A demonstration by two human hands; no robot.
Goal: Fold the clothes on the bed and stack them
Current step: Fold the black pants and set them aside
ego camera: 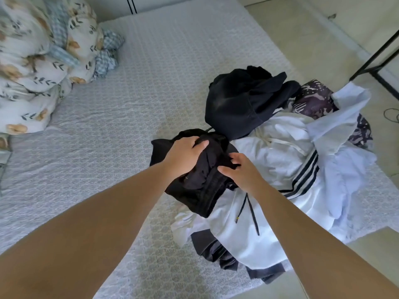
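- Both hands grip a crumpled black garment (203, 180): left hand (185, 155) fingers curled over its top, right hand (241, 172) pinching its side.
- It rests on the clothes pile (280, 160) at the bed (140, 87) edge.

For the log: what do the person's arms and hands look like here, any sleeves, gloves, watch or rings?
Both forearms enter from the bottom edge and are bare along their whole visible length, with no sleeve or cuff in view. The left hand and the right hand wear no gloves. No watch, bracelet or ring shows on either wrist or on the fingers that can be seen.
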